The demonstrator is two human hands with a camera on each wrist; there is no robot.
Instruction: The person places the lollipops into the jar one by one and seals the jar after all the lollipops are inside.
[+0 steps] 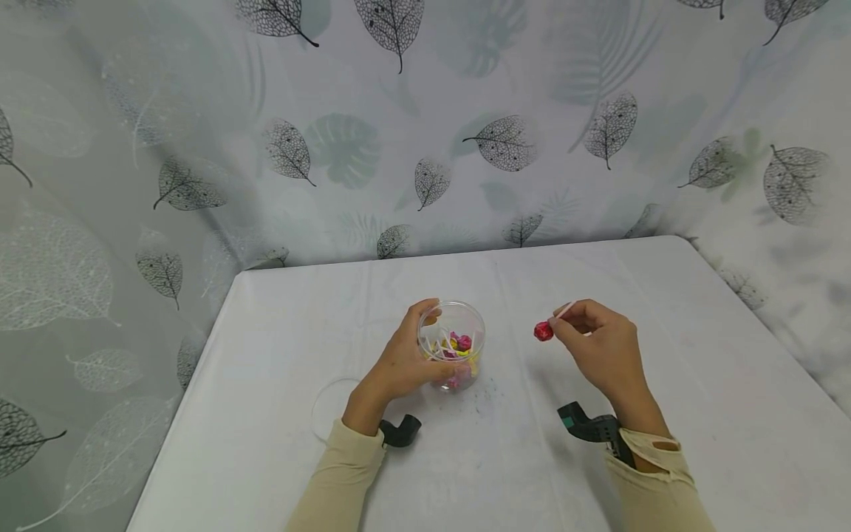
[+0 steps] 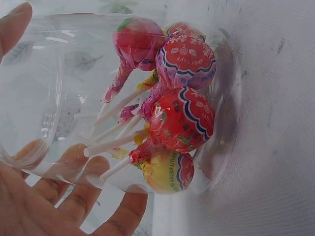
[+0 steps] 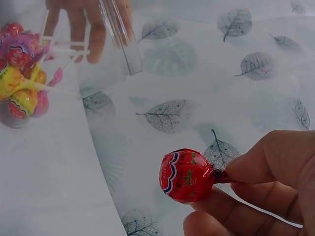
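Note:
My left hand [image 1: 399, 362] grips a clear plastic jar [image 1: 482, 332] around its side, thumb nearer me and fingers on the far side. The jar stands upright on the table with its mouth uncovered. Several wrapped lollipops [image 2: 182, 118] in red, pink and yellow lie at its bottom, white sticks pointing up. To the right of the jar, my right hand [image 1: 601, 351] pinches a red-wrapped lollipop [image 3: 184, 177] between thumb and fingers, just below its candy head. This lollipop is held above the table, head toward the jar, its stick partly hidden by the hand.
A clear round lid [image 1: 318, 403], faint against the cloth, lies by my left wrist. White cloth covers the table [image 1: 505, 473]. Leaf-printed curtains [image 1: 432, 133] hang behind and at both sides. Each wrist wears a black camera mount [image 1: 592, 427].

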